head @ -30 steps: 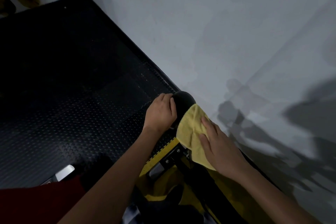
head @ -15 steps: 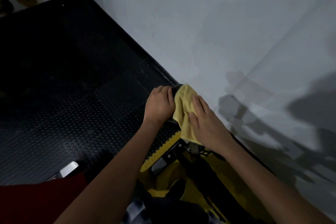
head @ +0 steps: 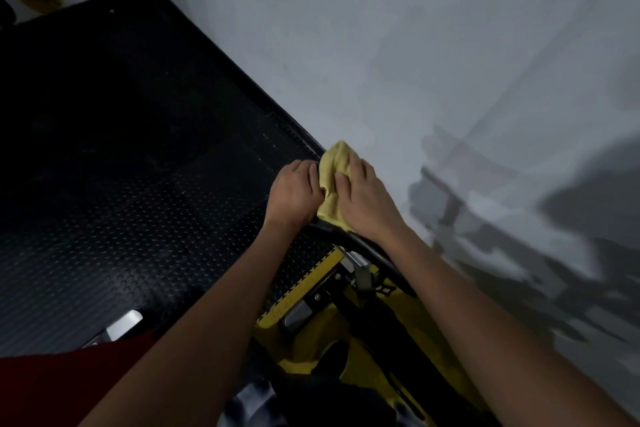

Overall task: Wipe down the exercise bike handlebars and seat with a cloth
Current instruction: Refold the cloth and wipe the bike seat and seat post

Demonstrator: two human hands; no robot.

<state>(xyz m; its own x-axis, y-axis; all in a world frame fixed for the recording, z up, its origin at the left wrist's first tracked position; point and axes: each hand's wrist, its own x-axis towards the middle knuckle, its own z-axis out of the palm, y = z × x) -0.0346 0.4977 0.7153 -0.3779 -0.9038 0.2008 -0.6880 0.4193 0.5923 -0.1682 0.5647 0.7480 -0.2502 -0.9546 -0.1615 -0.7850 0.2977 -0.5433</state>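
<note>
Head view: the right hand [head: 363, 199] presses the soft yellow cloth [head: 334, 180] over the end of the black padded handlebar [head: 349, 241], fingers curled around it. A second ago the rounded black tip showed bare above the cloth; now the cloth covers it, so the wipe has likely reached the end of this grip. The left hand [head: 294, 194] clasps the bar just beside the cloth, steadying it. Below lie black studded rubber flooring [head: 138, 218] with a yellow edge strip [head: 304, 288] and a pale grey wall [head: 415, 62]. The seat is not in view.
</note>
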